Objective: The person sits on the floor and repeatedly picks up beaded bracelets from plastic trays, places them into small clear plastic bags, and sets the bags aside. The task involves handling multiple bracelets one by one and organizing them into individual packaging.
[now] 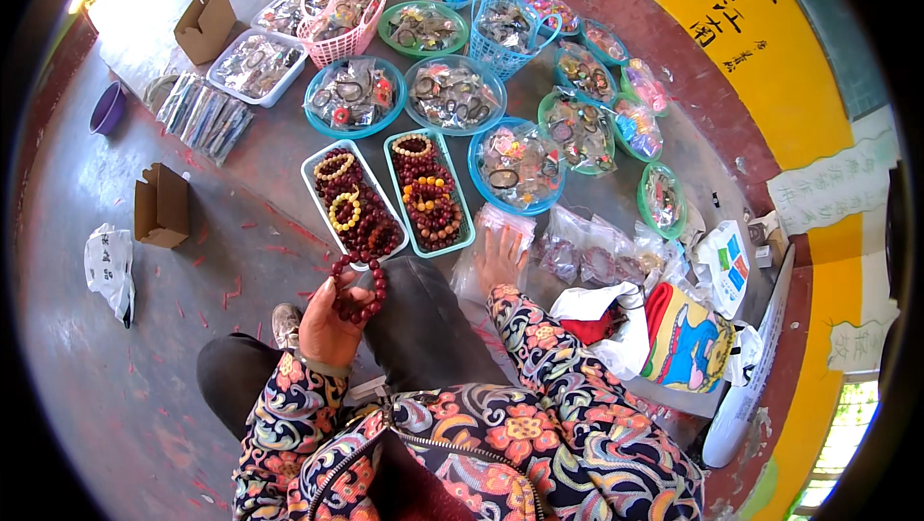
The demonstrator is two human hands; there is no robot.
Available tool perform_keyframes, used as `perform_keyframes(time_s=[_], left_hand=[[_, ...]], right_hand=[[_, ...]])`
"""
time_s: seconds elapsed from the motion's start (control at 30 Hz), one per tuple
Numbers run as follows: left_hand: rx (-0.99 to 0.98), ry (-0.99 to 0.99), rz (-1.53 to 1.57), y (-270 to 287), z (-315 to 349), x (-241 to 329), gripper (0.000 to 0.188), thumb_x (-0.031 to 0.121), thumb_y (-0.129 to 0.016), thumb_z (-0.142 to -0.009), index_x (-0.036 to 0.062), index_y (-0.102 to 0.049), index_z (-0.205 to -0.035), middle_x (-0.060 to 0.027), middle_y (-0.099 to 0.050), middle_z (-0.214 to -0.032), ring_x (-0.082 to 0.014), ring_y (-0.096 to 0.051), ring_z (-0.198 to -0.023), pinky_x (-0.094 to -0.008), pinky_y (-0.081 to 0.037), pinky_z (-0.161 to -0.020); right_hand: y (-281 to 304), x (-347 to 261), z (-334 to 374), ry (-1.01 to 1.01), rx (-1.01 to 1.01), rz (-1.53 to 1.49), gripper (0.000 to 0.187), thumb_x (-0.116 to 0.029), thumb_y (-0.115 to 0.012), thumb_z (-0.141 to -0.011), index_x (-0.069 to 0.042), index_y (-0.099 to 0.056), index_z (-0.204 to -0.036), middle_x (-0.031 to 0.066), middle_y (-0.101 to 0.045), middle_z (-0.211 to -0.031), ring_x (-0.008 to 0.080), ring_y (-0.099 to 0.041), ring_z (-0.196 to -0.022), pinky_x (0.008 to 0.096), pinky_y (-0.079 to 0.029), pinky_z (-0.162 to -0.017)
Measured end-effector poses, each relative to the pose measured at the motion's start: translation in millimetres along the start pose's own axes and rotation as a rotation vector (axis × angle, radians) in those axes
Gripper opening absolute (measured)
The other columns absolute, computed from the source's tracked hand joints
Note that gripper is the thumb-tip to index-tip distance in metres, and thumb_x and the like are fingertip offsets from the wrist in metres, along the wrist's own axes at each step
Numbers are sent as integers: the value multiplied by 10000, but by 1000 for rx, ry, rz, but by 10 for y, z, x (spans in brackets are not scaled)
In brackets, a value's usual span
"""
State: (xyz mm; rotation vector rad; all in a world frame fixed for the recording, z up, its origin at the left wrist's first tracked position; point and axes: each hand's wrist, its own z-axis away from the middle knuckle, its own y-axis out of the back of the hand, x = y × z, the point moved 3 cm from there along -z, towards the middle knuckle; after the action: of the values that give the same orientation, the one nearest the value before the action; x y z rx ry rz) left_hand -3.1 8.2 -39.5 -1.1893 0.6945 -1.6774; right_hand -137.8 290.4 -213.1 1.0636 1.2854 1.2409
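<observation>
My left hand point(327, 327) is closed on a dark red beaded bracelet point(376, 292), held up over my leg. Just beyond it are two pale rectangular trays: the left tray point(316, 198) and the right tray point(397, 205). Both hold dark red bead bracelets, with some cream and yellow ones among them. To the right of the trays, my right hand point(501, 259) lies with its fingers spread on a stack of clear plastic bags point(472, 269). Nothing shows in its grasp.
Round basins, such as a blue basin point(478, 175), and baskets, including a pink basket point(344, 28), hold bagged trinkets beyond the trays. Cardboard boxes point(162, 205) and a purple bowl point(108, 109) stand left. A colourful bag point(691, 340) lies by my right arm.
</observation>
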Motion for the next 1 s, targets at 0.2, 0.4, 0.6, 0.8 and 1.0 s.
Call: perform_keyframes(time_s=[0.2, 0.4, 0.6, 0.8, 1.0], left_hand=[[49, -1, -37, -56, -38, -4, 303, 250, -439, -909, 10, -547, -1059, -115, -637, -820, -252, -608, -813, -374, -488, -760], [34, 17, -53, -44, -41, -3, 331, 271, -423, -911, 6, -534, -1077, -132, -634, -818, -273, -613, -821, -388, -492, -765], [52, 30, -45, -81, -3, 15, 334, 274, -428, -909, 6, -532, -1078, -133, -634, -808, -277, -615, -823, -379, -497, -756], [10, 4, -66, -95, 12, 41, 312, 248, -441, -905, -4, -531, -1067, -141, -632, -817, -273, -617, -823, -381, -498, -763], [-48, -2, -61, -6, 15, 43, 299, 252, -453, -903, 18, -536, -1069, -122, -637, -839, -247, -604, -837, -378, -472, -786]], right_hand=[[-154, 29, -44, 0, 1, 43, 597, -438, -427, -865, -241, -219, -1389, 127, -72, -1464, 403, -42, -1327, 575, -78, -1028], [-183, 7, -69, -15, -17, 61, 590, -452, -401, -869, -234, -230, -1389, 127, -73, -1464, 405, -42, -1327, 570, -69, -1031], [-124, -28, -38, -6, 12, 74, 594, -463, -393, -864, -234, -235, -1388, 129, -84, -1462, 399, -48, -1329, 565, -69, -1033], [-117, -8, -62, -20, -47, 47, 636, -489, -421, -837, -237, -229, -1389, 123, -85, -1463, 391, -46, -1331, 561, -76, -1035], [148, 90, -153, -53, -238, -71, 637, -478, -475, -808, -232, -285, -1365, 123, -99, -1461, 348, -59, -1341, 533, -114, -1041]])
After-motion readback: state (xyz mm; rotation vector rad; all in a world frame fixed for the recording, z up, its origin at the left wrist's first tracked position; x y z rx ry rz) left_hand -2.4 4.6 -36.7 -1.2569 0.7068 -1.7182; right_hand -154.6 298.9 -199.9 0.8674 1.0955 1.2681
